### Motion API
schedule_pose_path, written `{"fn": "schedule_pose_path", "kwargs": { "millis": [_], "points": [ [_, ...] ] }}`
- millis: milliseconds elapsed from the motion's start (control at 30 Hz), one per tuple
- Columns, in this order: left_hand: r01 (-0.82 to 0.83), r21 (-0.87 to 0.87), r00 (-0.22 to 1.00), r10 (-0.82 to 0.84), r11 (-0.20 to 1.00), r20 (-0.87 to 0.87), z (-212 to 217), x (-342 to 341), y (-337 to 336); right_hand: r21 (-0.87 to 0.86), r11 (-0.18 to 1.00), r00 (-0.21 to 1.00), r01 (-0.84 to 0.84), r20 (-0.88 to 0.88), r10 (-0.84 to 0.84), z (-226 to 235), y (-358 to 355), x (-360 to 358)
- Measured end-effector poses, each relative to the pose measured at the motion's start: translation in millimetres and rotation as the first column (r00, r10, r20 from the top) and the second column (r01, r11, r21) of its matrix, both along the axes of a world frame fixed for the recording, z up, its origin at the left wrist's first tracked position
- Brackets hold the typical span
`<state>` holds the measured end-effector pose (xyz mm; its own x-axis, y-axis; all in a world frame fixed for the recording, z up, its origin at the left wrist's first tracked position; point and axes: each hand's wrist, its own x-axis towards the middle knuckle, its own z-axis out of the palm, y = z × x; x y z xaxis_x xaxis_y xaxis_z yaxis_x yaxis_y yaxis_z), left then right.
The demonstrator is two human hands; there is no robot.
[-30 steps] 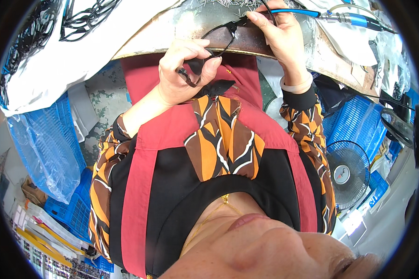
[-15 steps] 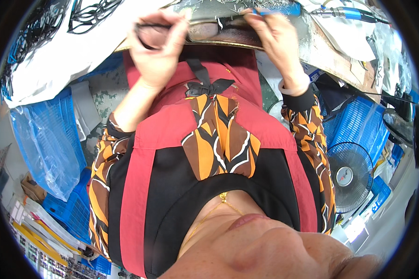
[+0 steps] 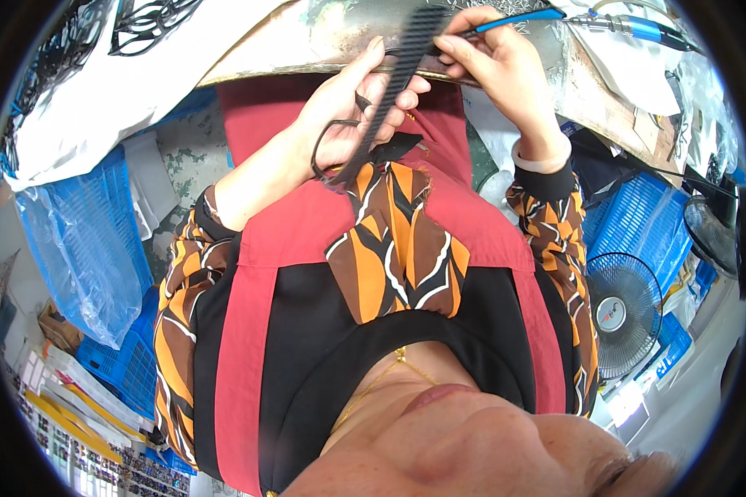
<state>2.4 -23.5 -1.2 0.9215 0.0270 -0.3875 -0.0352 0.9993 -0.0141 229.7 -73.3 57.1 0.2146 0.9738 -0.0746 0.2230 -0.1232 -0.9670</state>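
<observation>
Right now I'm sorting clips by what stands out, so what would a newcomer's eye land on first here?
At top centre, the left hand holds a black ribbed strip slanting toward the workbench edge. Right beside it, the right hand grips a blue pen-like tool. Bright blue crates and a small fan sit low on the right.

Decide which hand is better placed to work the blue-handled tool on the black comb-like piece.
Right. The right hand already pinches the blue-handled tool, its tip near the black comb-like piece. The left hand is occupied, its grip supporting that piece.
</observation>
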Motion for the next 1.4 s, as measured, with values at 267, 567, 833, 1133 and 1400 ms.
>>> {"fn": "schedule_pose_path", "kwargs": {
  "millis": [267,567,833,1133,1400],
  "points": [
    [-0.054,-0.121,0.998,0.051,0.991,-0.027,11,3,-3,-0.093,0.995,0.980,-0.037,0.189,0.054,6,18,-6],
    [-0.109,-0.160,0.988,0.124,0.981,0.090,-5,7,-13,-0.282,0.931,0.926,-0.231,0.230,0.300,20,41,4],
    [-0.107,0.073,0.991,0.101,0.992,0.094,2,3,-12,-0.098,0.986,0.894,-0.132,0.417,0.161,19,18,-3],
    [-0.534,0.838,0.687,0.522,-0.110,0.506,34,19,-15,0.058,0.996,0.830,-0.063,0.558,0.020,36,-32,35],
    [-0.750,0.566,0.576,0.759,0.343,0.304,35,39,82,0.673,0.445,0.349,0.590,0.284,-0.893,6,19,189]
  ]
}}
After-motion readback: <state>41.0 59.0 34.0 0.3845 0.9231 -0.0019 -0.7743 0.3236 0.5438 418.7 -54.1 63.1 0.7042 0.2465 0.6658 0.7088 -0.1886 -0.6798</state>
